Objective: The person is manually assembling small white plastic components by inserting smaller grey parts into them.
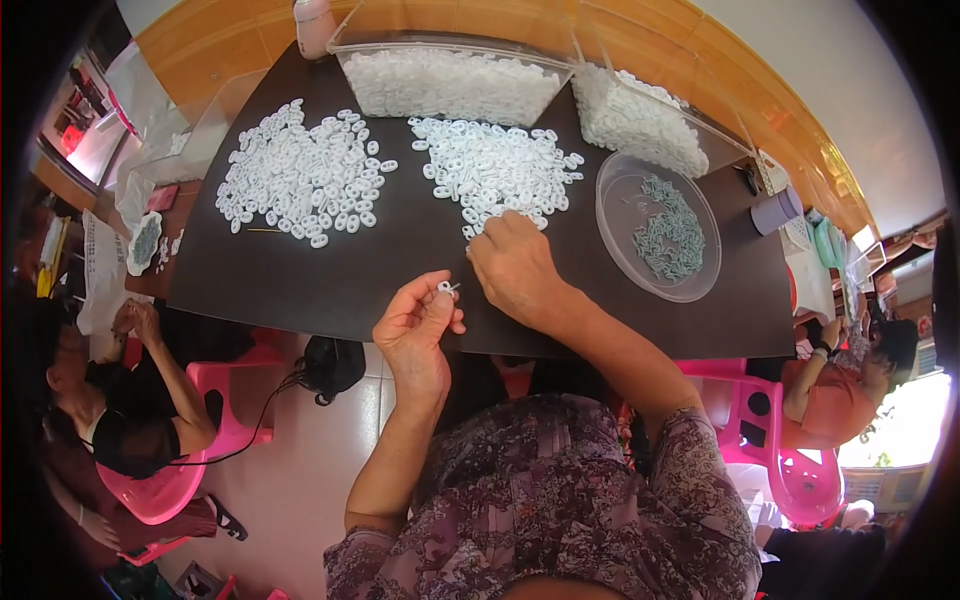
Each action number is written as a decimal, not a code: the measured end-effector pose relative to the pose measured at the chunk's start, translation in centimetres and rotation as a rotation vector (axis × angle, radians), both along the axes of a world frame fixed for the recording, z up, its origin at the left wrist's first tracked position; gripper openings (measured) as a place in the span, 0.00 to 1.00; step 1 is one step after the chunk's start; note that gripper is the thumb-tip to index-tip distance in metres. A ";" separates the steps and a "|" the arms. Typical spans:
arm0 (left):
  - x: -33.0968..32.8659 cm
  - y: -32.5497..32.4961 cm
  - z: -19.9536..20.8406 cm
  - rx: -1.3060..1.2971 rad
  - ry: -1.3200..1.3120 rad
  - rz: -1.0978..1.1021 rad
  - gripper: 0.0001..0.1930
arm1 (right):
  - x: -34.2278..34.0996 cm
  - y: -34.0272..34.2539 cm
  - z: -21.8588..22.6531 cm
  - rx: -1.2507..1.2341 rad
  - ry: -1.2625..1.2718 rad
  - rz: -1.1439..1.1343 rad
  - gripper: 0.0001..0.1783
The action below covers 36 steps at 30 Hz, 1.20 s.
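Note:
Between the thumb and fingertips of my left hand (pixel 415 325) is a small white two-holed plastic piece (pixel 445 287), with a thin grey pin or screw (pixel 456 287) sticking out of its side. My right hand (pixel 515 265) reaches to the near edge of the middle pile of white pieces (pixel 500 170). Its fingers are curled down, and whatever lies under the fingertips is hidden. Another heap of the same white pieces (pixel 300 175) spreads over the left of the table. Right of my right hand, a round clear tray (pixel 612 240) holds many small grey-green screws or pins (pixel 670 235).
Two clear bins (pixel 450 50) (pixel 735 140) full of white pieces line the back of the dark table (pixel 330 285). A purple-grey cup (pixel 777 212) stands at the right and a pink bottle (pixel 314 28) at the back left. Other people sit at both sides on pink chairs (pixel 215 400).

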<state>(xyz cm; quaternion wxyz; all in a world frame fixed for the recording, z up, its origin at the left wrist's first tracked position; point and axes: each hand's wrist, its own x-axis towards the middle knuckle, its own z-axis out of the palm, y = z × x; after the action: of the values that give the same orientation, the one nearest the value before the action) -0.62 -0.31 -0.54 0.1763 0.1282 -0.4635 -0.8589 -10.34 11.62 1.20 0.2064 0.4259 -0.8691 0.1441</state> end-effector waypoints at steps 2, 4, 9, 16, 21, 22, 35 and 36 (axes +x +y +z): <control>0.1 -0.1 0.1 0.009 -0.004 0.000 0.09 | 0.5 0.3 0.6 -0.099 -0.093 0.011 0.05; 0.1 -0.1 0.2 0.017 -0.008 -0.003 0.09 | 1.0 0.9 1.8 -0.323 -0.512 0.066 0.05; 0.3 -0.1 0.6 0.047 -0.031 -0.018 0.08 | 2.3 2.0 2.6 -0.504 -0.979 0.021 0.07; 0.2 0.7 0.8 0.048 0.018 -0.056 0.08 | 3.4 2.1 2.2 -0.567 -1.003 0.099 0.08; 0.7 1.3 0.9 0.093 0.002 -0.040 0.08 | 4.4 2.3 1.1 -0.792 -1.281 0.024 0.08; 0.7 1.3 0.9 0.093 -0.002 -0.041 0.08 | 4.5 2.4 0.9 -0.841 -1.322 0.080 0.09; 1.7 1.6 1.3 -0.096 -0.020 -0.059 0.08 | 4.8 3.3 0.7 -0.839 -1.088 0.046 0.07; 1.7 1.6 1.3 -0.103 -0.029 -0.067 0.08 | 4.7 3.4 0.9 -0.817 -1.094 0.037 0.07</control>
<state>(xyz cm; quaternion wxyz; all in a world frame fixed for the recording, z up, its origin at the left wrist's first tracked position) 1.09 1.33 0.80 0.1471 0.1160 -0.5137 -0.8373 -5.59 15.04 2.11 -0.1210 0.1944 -0.7167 0.6587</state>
